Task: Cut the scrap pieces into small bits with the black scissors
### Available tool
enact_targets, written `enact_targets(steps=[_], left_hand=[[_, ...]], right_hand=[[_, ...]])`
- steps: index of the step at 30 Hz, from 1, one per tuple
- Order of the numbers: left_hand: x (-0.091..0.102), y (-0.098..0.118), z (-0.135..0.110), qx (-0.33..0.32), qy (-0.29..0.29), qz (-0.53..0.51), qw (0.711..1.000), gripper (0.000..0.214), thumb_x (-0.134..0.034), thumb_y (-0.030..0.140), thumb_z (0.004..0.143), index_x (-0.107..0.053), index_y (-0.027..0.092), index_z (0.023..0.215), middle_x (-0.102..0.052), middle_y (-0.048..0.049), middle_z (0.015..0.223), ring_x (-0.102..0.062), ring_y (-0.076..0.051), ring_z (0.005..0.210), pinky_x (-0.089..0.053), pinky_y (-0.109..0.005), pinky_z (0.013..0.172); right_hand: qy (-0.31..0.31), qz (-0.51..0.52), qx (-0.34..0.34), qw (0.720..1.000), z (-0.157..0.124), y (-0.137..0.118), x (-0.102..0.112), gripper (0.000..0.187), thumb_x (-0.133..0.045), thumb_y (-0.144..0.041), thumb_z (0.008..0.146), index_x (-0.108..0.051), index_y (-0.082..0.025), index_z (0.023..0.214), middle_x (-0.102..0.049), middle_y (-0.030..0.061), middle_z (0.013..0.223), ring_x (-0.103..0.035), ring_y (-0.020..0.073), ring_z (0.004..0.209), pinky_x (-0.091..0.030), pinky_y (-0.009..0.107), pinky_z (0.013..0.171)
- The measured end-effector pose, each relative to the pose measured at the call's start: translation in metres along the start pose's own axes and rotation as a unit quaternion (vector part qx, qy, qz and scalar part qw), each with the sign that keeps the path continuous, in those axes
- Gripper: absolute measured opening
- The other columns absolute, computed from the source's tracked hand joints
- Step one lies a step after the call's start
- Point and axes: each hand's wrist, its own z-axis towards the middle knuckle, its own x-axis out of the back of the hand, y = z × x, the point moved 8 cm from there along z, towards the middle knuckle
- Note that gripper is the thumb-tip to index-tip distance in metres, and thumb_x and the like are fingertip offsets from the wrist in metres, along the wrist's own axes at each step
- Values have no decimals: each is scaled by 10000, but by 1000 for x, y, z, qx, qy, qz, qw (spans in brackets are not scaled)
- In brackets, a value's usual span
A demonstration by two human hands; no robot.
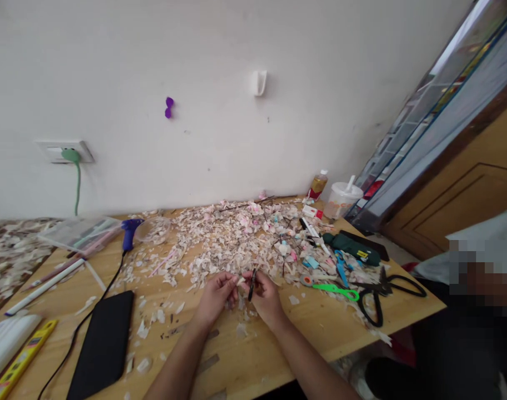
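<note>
Near the front middle of the wooden table [315,333], my left hand [217,294] is closed, its thumb and fingertips pinching a small pale flake [240,281]. My right hand [265,297] is closed around a slim dark tool [252,285] that stands nearly upright; its exact kind is too small to tell. The fingertips of both hands almost meet at the flake. Just beyond them spreads a thick heap of pale, thin, petal-like scraps [220,244], with pinkish blossoms [249,219] among them.
Right of my hands lie green-handled scissors [336,290] and large black-handled scissors [376,294]. A bottle [317,185] and a lidded cup [342,199] stand at the back right. On the left are a blue glue gun [129,233], its cord, and a black flat device [103,344]. Another person [478,283] is at right.
</note>
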Motion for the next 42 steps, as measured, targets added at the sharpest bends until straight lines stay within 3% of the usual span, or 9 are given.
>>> enact_targets(steps=[5,11,18,21,24,27,32,42], left_hand=[[6,3,1,1,31,-30,999,336,-621,518,755,-552,189,746,-597,25,558,-493,-108,420,-406,-228,449],[-1,1,1,-1,24,24,999,358,-624,533,747,-574,178,747,-587,23,556,-488,-103,419,-387,-216,430],[2,-3,3,-23,53,41,997,360,-603,531,762,-588,172,771,-582,23,550,-471,-102,401,-364,-219,417],[7,7,2,-80,77,76,991,308,-703,443,699,-627,174,828,-651,-16,686,-588,-149,584,-451,-249,550],[5,13,1,-109,63,102,987,321,-752,349,656,-668,185,920,-698,-65,895,-643,-209,829,-487,-305,754],[6,11,0,-82,59,118,988,263,-693,367,716,-701,191,911,-712,-73,901,-645,-222,850,-479,-328,788],[12,7,-1,-27,88,109,990,272,-697,395,695,-719,183,863,-708,-54,762,-628,-196,695,-471,-289,657],[13,10,0,-40,99,95,990,278,-651,410,737,-719,192,896,-717,-63,845,-658,-207,736,-513,-323,710]], right_hand=[[5,22,-6,1000,1,0,0,256,-654,-370,766,-626,-200,956,-675,41,879,-638,189,803,-513,303,742],[-1,30,-17,999,1,1,0,329,-666,-393,755,-623,-205,1022,-671,57,958,-636,194,849,-517,313,764],[13,47,-17,999,5,9,1,317,-660,-409,757,-624,-203,995,-668,55,913,-637,201,848,-522,339,791],[23,67,-30,997,6,13,2,316,-675,-408,745,-621,-199,976,-671,59,926,-645,206,845,-532,336,773],[12,77,-27,997,6,12,-1,302,-692,-391,731,-626,-204,959,-675,49,905,-650,204,831,-534,335,770],[5,62,-21,998,7,10,-2,303,-675,-401,745,-633,-200,968,-675,48,882,-649,204,822,-534,346,778],[2,49,-21,999,6,7,-1,315,-664,-413,754,-638,-201,985,-675,45,881,-646,204,815,-535,346,768],[1,51,-17,999,8,6,-2,282,-651,-378,762,-631,-200,979,-675,49,920,-643,205,858,-520,340,798]])
